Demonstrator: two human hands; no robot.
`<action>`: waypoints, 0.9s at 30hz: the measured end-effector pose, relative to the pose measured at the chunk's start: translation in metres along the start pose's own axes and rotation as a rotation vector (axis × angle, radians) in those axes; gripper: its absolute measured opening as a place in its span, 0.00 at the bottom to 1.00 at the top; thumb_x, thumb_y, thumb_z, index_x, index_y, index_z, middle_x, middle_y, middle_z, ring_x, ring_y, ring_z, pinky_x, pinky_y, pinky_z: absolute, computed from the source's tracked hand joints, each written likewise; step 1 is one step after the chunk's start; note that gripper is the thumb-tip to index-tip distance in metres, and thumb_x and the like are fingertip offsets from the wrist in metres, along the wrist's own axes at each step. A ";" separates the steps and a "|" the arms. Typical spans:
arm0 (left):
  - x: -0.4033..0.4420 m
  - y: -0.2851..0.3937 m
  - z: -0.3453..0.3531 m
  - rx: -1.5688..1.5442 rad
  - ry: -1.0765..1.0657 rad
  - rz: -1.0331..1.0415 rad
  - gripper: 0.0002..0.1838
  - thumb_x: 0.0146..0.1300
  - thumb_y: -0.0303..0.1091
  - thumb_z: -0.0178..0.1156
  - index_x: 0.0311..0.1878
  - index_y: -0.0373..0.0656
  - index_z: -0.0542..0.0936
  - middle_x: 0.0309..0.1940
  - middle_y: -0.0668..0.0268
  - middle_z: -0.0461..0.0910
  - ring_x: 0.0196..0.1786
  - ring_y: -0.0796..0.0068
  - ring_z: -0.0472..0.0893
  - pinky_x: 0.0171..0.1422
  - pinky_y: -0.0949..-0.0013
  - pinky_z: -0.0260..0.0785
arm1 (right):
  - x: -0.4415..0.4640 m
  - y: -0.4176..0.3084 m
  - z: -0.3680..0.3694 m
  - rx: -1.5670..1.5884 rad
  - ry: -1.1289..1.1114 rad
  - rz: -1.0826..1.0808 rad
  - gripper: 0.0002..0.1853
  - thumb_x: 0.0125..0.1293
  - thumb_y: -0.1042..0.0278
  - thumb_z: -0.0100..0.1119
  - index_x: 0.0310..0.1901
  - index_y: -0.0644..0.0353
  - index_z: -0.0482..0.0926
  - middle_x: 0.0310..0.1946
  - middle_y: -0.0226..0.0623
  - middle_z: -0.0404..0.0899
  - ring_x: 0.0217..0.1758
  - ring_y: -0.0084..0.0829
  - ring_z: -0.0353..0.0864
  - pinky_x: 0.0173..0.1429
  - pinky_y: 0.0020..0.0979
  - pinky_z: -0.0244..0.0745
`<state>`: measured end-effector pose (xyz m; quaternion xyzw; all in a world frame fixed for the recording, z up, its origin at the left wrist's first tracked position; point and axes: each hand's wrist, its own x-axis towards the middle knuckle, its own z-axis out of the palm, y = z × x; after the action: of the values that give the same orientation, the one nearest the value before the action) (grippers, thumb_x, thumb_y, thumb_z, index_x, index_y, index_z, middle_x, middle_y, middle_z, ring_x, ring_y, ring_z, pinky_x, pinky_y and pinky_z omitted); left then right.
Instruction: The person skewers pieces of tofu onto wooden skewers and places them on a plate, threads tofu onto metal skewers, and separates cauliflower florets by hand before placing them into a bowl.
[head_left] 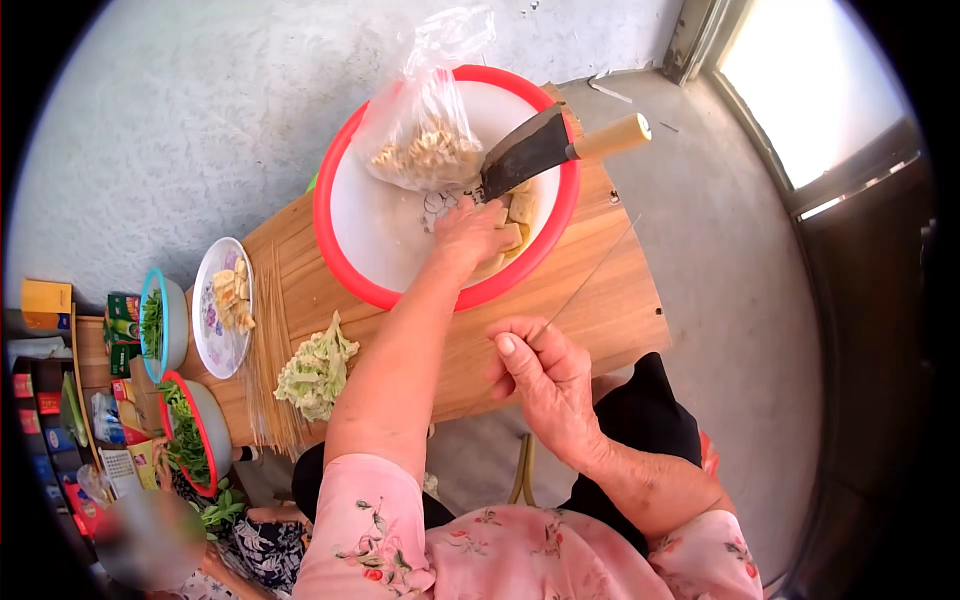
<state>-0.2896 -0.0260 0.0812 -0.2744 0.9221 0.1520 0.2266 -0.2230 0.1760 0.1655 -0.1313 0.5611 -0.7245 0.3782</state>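
Observation:
My left hand [470, 235] reaches into a large white basin with a red rim [345, 255], its fingers at pale yellowish pieces [520, 210]; its fingertips are partly hidden. A cleaver [530, 150] with a wooden handle leans across the basin's right rim. Beside it in the basin stands a clear plastic bag [425, 150] of light brown pieces. My right hand [525, 365] is over the table's front edge, pinching a thin stick [590, 275] between thumb and fingers. A bundle of similar thin sticks [268, 350] lies on the wooden table [610, 290], next to a cauliflower piece [318, 370].
Left on the table are an oval plate [205, 345] of pale pieces, a blue-rimmed bowl [175, 325] and a red-rimmed bowl [212, 425] of greens. Shelves with packages [75, 440] stand far left. Another person [270, 545] is at the lower left. A wall runs behind the table.

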 end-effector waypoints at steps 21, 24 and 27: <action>-0.026 -0.016 0.005 0.046 -0.069 0.109 0.18 0.53 0.35 0.51 0.47 0.43 0.78 0.47 0.54 0.78 0.54 0.59 0.75 0.57 0.62 0.67 | 0.010 0.015 0.002 -0.108 -0.028 -0.083 0.09 0.69 0.68 0.49 0.43 0.65 0.75 0.21 0.27 0.71 0.24 0.15 0.69 0.28 0.18 0.67; -0.029 -0.015 0.006 0.047 -0.030 0.104 0.17 0.54 0.34 0.50 0.44 0.41 0.80 0.47 0.55 0.78 0.53 0.60 0.76 0.57 0.62 0.68 | 0.012 0.013 0.007 -0.107 -0.014 -0.043 0.10 0.69 0.67 0.48 0.42 0.65 0.75 0.20 0.27 0.70 0.22 0.16 0.68 0.25 0.19 0.65; -0.028 -0.015 0.001 0.078 -0.131 0.103 0.16 0.54 0.34 0.50 0.43 0.43 0.82 0.47 0.56 0.79 0.53 0.61 0.77 0.56 0.64 0.69 | 0.012 0.005 0.014 0.050 -0.012 0.074 0.10 0.69 0.66 0.48 0.41 0.64 0.75 0.19 0.26 0.69 0.20 0.16 0.66 0.23 0.18 0.63</action>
<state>-0.2595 -0.0250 0.0920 -0.2072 0.9234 0.1448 0.2888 -0.2201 0.1571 0.1628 -0.1055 0.5451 -0.7229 0.4113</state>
